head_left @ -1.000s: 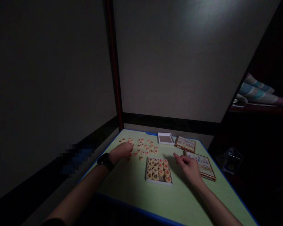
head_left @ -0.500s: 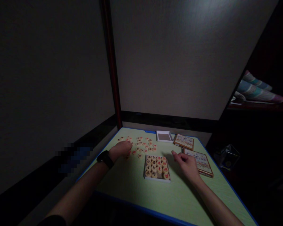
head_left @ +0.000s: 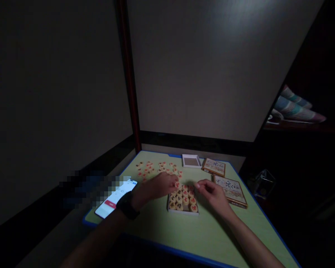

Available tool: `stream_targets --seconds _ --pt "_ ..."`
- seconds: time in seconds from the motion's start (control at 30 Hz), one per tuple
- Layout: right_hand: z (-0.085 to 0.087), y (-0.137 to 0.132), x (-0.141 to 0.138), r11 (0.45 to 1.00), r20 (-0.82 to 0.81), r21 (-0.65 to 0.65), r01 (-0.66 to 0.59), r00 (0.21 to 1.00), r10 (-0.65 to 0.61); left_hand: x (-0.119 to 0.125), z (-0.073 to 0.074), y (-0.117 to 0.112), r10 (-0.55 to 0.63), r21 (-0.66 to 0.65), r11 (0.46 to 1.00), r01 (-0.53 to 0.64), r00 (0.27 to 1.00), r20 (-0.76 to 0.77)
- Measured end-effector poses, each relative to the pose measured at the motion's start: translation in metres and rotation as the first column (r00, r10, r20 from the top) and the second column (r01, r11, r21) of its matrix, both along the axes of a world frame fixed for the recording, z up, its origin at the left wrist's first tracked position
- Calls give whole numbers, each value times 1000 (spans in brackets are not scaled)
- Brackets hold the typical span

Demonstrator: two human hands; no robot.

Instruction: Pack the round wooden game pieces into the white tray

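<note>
My left hand point(head_left: 164, 184), with a dark watch on its wrist, is over the far left part of a shallow white box point(head_left: 183, 212). Its fingertips pinch a round Chinese chess piece point(head_left: 177, 184) with a red character. Rows of such pieces, black-marked on the left and red-marked on the right, fill most of the box; a gap shows in the near row. My right hand point(head_left: 212, 191) is beside the box's far right corner, fingers curled and thumb against forefinger. Whatever may be between those fingertips cannot be made out. Loose chess pieces point(head_left: 148, 164) lie scattered beyond my left hand.
A lit phone point(head_left: 115, 199) lies at the table's left edge, partly behind my left wrist. At the back is an open white tray point(head_left: 191, 161). Two printed box lids point(head_left: 213, 167) lie on the right. Walls point(head_left: 190, 74) border the green table point(head_left: 167, 234).
My left hand has moved right from the scattered pieces to the box, carrying one piece. My right hand has come closer to the box's corner. The phone has come into view.
</note>
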State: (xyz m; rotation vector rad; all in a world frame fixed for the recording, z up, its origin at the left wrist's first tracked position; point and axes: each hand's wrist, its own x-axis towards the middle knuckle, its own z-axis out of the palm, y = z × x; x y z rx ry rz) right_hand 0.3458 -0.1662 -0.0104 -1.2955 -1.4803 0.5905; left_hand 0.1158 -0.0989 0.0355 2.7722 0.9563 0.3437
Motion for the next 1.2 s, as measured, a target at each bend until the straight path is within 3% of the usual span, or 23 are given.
stream_targets --seconds 0.1,0.17,0.4,0.5,0.57,0.67,0.77,0.87,0.93,1.1,1.2 --pt "1 -2 -9 991 -146 -20 -130 981 126 25 -7 -15 12 -13 1000 -10 988 152" --pt "1 -2 -14 988 -231 -20 -153 962 145 38 -12 -22 30 -30 999 -24 977 213" --pt "-3 3 -13 999 -333 22 -48 941 53 54 -20 -30 29 -43 999 -15 939 343" --pt "-5 3 -9 999 -237 42 -22 971 32 52 -23 -27 69 -194 981 29 875 480" --pt "-6 2 -8 997 -139 77 -23 990 34 52 -27 -22 139 -370 921 123 784 605" --pt "-7 -1 -8 990 -4 134 -50 999 51 54 -37 -13 254 -574 762 301 676 692" --pt "-8 -4 -9 986 86 160 -43 996 29 52 -43 -6 282 -686 628 368 714 641" --pt "-9 -6 -10 975 164 219 -43 986 7 48 -44 -5 247 -745 553 372 781 574" --pt "-8 -8 -12 967 211 247 -66 977 13 44 -42 -5 248 -753 566 336 802 544" --pt "-5 -11 -20 966 301 239 -95 953 19 38 -39 -5 294 -694 693 195 803 519" --pt "-3 -12 -22 965 345 235 -112 938 25 37 -39 -5 257 -672 715 190 823 506"
